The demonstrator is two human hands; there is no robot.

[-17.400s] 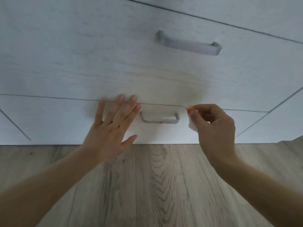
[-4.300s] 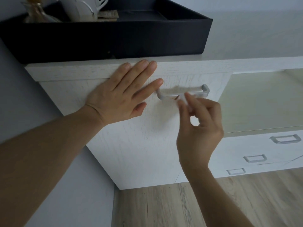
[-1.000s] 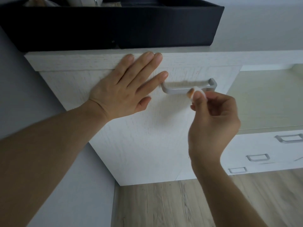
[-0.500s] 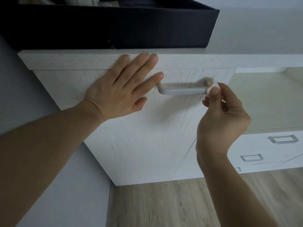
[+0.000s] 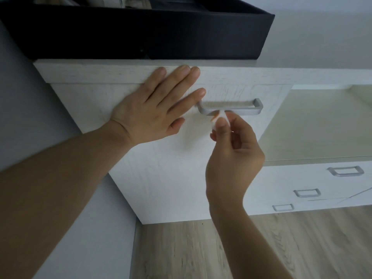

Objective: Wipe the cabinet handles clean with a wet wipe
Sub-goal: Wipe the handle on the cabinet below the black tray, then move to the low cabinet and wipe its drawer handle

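Observation:
A grey metal handle (image 5: 239, 111) runs across the top of a white wood-grain cabinet door (image 5: 171, 168). My right hand (image 5: 231, 154) pinches a small folded white wet wipe (image 5: 220, 119) between thumb and fingers and presses it against the underside of the handle's left part. My left hand (image 5: 155, 109) lies flat on the door with its fingers spread, and its index fingertip touches the handle's left end. Most of the wipe is hidden inside my fingers.
A black box (image 5: 141, 29) holding several items sits on the cabinet top. Three smaller grey handles (image 5: 345, 171), (image 5: 307, 192), (image 5: 282, 207) show on white drawers low at the right. A grey wall (image 5: 30, 107) is at the left, wood floor (image 5: 201, 250) below.
My right hand has slid the wipe leftward along the handle, from its right end half a second ago to near its left part. My left hand stays pressed on the door.

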